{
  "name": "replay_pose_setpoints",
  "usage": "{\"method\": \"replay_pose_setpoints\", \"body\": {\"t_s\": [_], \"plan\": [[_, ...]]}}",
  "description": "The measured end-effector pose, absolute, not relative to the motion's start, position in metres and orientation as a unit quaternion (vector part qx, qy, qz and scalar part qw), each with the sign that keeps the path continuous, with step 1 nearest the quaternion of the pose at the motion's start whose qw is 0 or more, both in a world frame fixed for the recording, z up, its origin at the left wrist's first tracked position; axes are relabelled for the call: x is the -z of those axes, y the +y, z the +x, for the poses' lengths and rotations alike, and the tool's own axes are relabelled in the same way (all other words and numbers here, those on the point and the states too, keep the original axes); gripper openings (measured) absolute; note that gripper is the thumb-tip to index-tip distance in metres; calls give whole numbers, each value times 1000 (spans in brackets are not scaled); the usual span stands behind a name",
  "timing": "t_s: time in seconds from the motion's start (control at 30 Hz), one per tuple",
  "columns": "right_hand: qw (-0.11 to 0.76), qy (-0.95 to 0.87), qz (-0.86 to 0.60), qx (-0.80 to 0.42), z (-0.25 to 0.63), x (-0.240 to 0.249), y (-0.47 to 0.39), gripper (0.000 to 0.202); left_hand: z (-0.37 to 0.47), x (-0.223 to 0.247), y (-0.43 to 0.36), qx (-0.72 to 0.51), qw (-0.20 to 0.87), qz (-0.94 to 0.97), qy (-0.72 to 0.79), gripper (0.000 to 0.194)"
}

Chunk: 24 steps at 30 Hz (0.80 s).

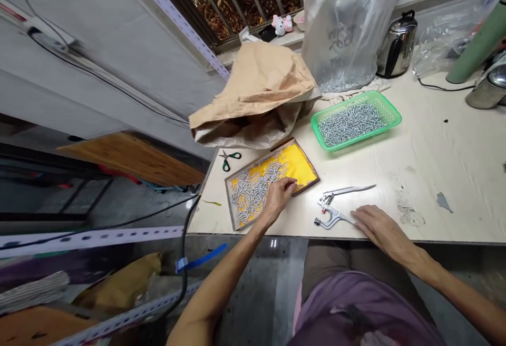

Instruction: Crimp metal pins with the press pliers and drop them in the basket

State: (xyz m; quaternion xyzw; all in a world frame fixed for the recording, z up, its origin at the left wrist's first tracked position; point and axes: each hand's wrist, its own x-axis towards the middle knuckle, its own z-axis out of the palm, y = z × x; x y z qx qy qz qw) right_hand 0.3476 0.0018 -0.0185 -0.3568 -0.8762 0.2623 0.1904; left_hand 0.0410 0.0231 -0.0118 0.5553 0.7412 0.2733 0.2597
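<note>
My left hand (281,194) is over the right part of a shallow tray (231,198) with a yellow bottom. Its thumb and fingertips are pinched together; what they hold, if anything, is too small to make out. Many small silvery metal pins (253,190) lie heaped in the tray, mostly on its left side. Hand pliers (332,215) with a C-shaped jaw and a spring lie on the table, handles spread. My right hand (380,227) rests with fingers stretched out on the end of the lower handle. The thumb is hidden.
A green basket (318,134) of similar pins stands behind the pliers. A brown paper bag (261,82) lies behind the tray, with green-handled scissors (229,159) to its left. Farther back are a plastic bag (348,30) and a metal kettle (399,46). The table's front edge (395,241) is near me.
</note>
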Motion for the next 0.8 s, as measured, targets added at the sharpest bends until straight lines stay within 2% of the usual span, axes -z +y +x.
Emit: {"method": "replay_pose_setpoints", "body": {"t_s": [0.13, 0.27, 0.43, 0.53, 0.8], "plan": [[191, -879, -359, -247, 347, 23, -6, 24, 57, 13, 11, -309, 422, 473, 709, 31], [167, -888, -361, -231, 346, 27, -11, 24, 78, 19, -8, -259, 502, 453, 689, 41], [158, -895, -371, -192, 346, 35, -13, 23, 89, 25, -14, -168, 498, 462, 714, 38], [158, -896, -373, -180, 346, 37, -14, 23, 91, 25, -11, -142, 479, 471, 727, 34], [166, -893, -379, -177, 344, 39, -16, 22, 92, 22, -5, -84, 505, 462, 724, 35]]}}
